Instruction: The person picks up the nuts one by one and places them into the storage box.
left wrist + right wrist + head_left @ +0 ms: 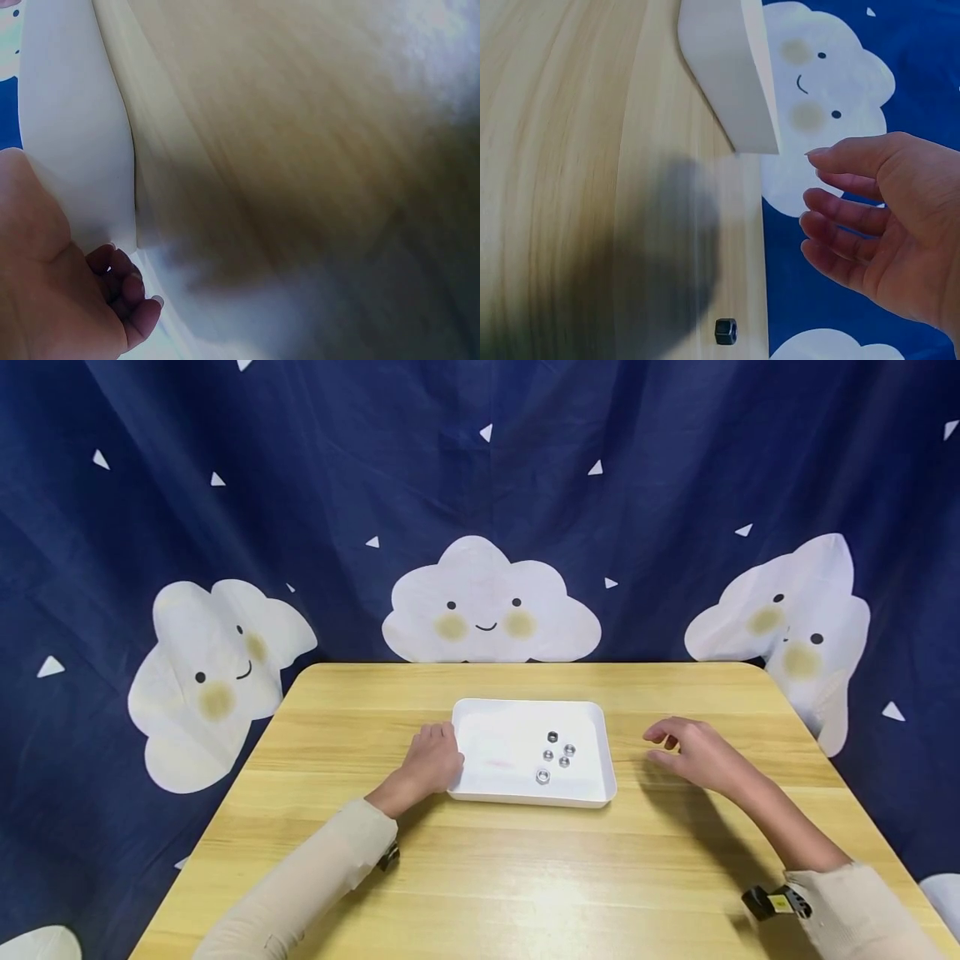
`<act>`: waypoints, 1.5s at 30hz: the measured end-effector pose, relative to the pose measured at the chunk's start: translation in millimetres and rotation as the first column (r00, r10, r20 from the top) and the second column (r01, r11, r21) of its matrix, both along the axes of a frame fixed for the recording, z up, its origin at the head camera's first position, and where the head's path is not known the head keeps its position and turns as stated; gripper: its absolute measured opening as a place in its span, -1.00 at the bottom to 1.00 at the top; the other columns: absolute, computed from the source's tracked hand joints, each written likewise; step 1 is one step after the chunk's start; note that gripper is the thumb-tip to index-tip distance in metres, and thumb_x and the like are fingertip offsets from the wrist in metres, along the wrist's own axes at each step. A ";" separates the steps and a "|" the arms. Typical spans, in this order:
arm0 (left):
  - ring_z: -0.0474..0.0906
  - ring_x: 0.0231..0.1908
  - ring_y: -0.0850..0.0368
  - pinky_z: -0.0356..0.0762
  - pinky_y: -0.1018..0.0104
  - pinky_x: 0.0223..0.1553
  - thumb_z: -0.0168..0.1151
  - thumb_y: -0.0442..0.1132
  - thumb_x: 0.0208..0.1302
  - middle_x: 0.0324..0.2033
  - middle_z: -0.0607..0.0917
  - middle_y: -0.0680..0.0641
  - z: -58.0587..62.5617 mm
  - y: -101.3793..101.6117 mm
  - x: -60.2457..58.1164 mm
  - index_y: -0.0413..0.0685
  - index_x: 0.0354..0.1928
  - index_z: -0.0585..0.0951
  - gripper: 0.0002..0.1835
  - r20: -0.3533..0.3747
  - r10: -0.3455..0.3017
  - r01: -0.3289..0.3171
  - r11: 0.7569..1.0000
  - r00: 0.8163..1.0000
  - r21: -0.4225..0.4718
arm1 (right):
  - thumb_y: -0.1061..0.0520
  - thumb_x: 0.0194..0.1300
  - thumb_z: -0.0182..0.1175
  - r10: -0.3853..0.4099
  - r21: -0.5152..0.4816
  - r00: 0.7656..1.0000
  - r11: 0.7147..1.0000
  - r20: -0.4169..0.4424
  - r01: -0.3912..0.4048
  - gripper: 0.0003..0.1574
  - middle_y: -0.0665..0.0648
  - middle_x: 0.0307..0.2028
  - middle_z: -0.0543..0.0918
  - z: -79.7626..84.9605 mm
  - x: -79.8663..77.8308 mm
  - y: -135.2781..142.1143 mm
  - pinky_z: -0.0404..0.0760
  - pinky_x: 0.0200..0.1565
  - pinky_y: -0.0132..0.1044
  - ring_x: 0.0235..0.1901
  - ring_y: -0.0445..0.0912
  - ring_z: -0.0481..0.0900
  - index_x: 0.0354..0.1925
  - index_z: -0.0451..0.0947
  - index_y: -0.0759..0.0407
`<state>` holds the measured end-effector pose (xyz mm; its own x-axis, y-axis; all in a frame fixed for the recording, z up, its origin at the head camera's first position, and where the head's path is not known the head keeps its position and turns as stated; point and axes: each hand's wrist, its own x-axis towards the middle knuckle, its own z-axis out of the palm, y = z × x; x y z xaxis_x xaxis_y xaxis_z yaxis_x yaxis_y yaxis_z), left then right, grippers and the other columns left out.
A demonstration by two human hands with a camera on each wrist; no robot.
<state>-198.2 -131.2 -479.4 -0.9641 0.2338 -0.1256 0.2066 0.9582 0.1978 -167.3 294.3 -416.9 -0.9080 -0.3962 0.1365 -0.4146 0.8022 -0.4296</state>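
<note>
A shallow white tray lies on the wooden table. In it are several silver hex nuts and one black nut, all toward its right half. My left hand grips the tray's left side, thumb at the rim; in the left wrist view its curled fingers show beside the tray wall. To the right of the tray, my right hand hovers over the table, holding nothing, its fingers loosely bent. Another black nut sits on the table in the right wrist view; my right hand hides it in the head view.
The light wooden table reaches back to a dark blue curtain printed with white clouds and small triangles. A black strap device sits at the right cuff, and another at the left cuff.
</note>
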 end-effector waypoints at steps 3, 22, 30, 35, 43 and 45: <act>0.29 -0.01 -0.15 0.32 0.04 0.05 -0.01 -0.12 0.48 -0.10 0.44 -0.21 1.1 0.0 0.7 -0.28 0.01 0.35 -0.68 0.001 -0.001 0.001 1.000 1.000 0.002 | 0.17 0.32 0.38 -0.017 0.005 1.000 1.000 0.006 0.017 -0.74 0.23 -0.13 0.78 -2.3 0.6 4.4 0.61 -0.24 -0.22 -0.24 -0.02 0.67 -0.06 0.70 0.29; 0.31 0.01 -0.14 0.34 0.05 0.06 0.00 -0.11 0.50 -0.08 0.45 -0.20 4.3 1.3 1.5 -0.26 0.03 0.36 -0.67 0.010 0.017 -0.017 1.000 1.000 -0.006 | 0.16 0.29 0.41 -0.086 0.009 0.995 0.996 0.053 0.085 -0.66 0.27 -0.13 0.78 -11.3 2.3 34.1 0.55 -0.32 -0.31 -0.28 -0.07 0.65 -0.03 0.68 0.34; 0.29 -0.02 -0.13 0.33 0.07 0.03 0.00 -0.10 0.51 -0.11 0.44 -0.19 4.8 1.3 2.9 -0.26 0.02 0.35 -0.67 0.015 0.012 -0.012 1.000 1.000 -0.011 | 0.14 0.27 0.43 -0.111 0.014 0.991 0.994 0.081 0.110 -0.61 0.32 -0.10 0.77 -18.7 3.6 44.5 0.53 -0.36 -0.36 -0.30 -0.12 0.64 -0.02 0.68 0.37; 0.29 -0.02 -0.14 0.33 0.04 0.05 0.00 -0.11 0.49 -0.10 0.44 -0.20 3.9 1.5 1.8 -0.28 0.03 0.35 -0.67 0.020 0.015 -0.015 1.000 1.000 -0.013 | 0.16 0.27 0.43 -0.113 0.017 0.990 0.994 0.089 0.112 -0.61 0.34 -0.10 0.76 -21.2 3.7 49.9 0.54 -0.35 -0.34 -0.28 -0.05 0.66 -0.02 0.67 0.38; 0.28 -0.03 -0.13 0.31 0.08 0.01 -0.01 -0.11 0.50 -0.12 0.43 -0.19 2.3 1.3 -0.1 -0.26 0.02 0.35 -0.68 0.019 0.015 -0.015 1.000 1.000 -0.016 | 0.16 0.26 0.42 -0.135 0.047 0.984 0.990 0.119 0.131 -0.57 0.40 -0.05 0.74 -23.2 4.1 58.3 0.58 -0.33 -0.28 -0.25 0.06 0.69 0.01 0.65 0.41; 0.28 -0.04 -0.13 0.31 0.08 -0.01 -0.01 -0.11 0.50 -0.13 0.43 -0.19 1.8 1.3 0.1 -0.26 0.01 0.35 -0.68 0.014 0.011 -0.010 1.000 1.000 -0.019 | 0.15 0.27 0.40 -0.139 0.054 0.981 0.990 0.133 0.133 -0.56 0.41 -0.04 0.73 -24.2 4.2 60.4 0.59 -0.32 -0.26 -0.23 0.08 0.70 0.03 0.64 0.42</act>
